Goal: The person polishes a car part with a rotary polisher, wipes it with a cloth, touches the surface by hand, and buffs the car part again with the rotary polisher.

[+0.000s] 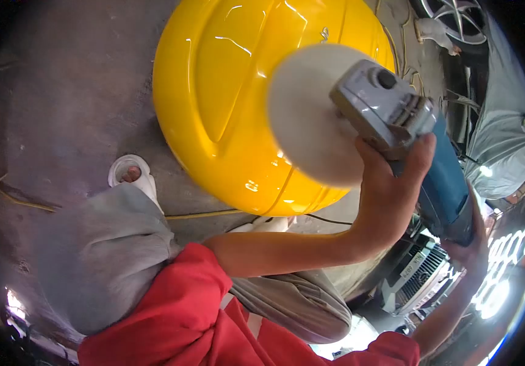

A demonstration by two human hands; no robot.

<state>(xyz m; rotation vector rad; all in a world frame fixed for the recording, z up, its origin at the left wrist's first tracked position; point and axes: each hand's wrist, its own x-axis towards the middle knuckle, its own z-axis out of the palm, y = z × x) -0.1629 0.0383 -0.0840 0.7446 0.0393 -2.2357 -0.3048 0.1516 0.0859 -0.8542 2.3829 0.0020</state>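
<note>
A blue and grey angle polisher [436,165] with a round whitish pad [308,116] is held between my hands. My left hand [390,168] grips the tool near its grey metal head, thumb and a finger showing. Around the rear end of the blue body is my right hand [467,250], partly hidden by the tool. In this view the pad overlaps a glossy yellow car panel [213,91] with raised contours and a small emblem [324,35]. The pad's surface looks smooth and smeared; I cannot tell whether it is spinning.
Yellow cord [204,215] runs across the grey floor [79,91] below the panel. A car front with a grille [418,277] stands at lower right. Grey sheeting [503,128] hangs at right, near a spoked wheel [457,18]. My sandalled foot [131,174] is left of the panel.
</note>
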